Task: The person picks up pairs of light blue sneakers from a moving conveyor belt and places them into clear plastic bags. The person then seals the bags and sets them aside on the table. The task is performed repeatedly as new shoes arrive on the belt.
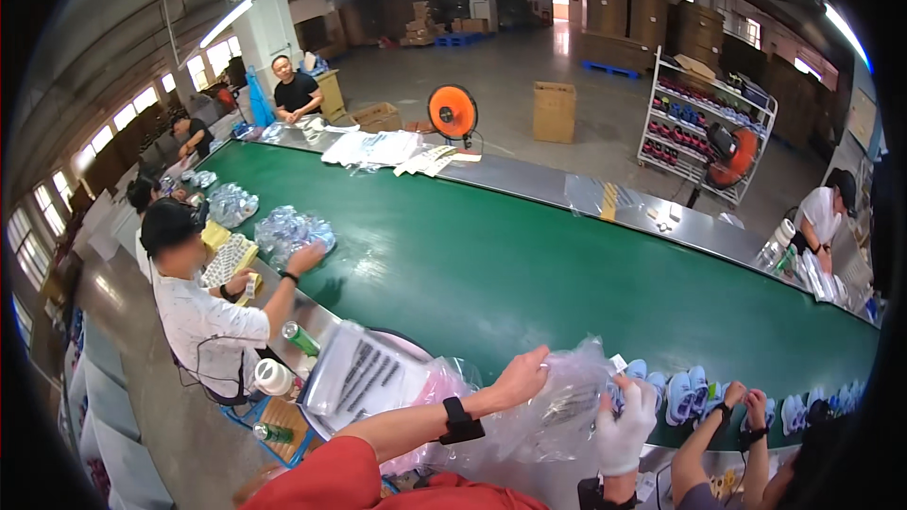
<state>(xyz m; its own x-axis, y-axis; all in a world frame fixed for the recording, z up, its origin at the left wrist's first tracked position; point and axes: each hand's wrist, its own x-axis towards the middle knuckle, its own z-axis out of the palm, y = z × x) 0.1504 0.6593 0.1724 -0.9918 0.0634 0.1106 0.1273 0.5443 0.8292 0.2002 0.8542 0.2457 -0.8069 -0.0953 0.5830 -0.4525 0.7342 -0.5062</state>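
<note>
A crumpled clear plastic bag [565, 399] spreads between my two hands above the near edge of the green conveyor belt [406, 255]. My bare left hand [521, 380] is closed on the bag's upper left side. At its right side, my right hand [624, 427], in a white glove, has its fingers curled against the plastic. A small white tag [619, 363] shows just above the gloved fingers. Pale blue shoes [682, 399] stand on the belt to the right of the glove. Pink wrapping [442, 385] and a tray of clear printed bags [364, 380] lie left of my left forearm.
A co-worker in white [213, 312] reaches to a pile of wrapped items [291, 234] at left. Another person's hands [746, 399] work on shoes close at right. A white bottle [274, 378] and green can [300, 338] stand beside the tray. Orange fans [453, 113] stand beyond the belt.
</note>
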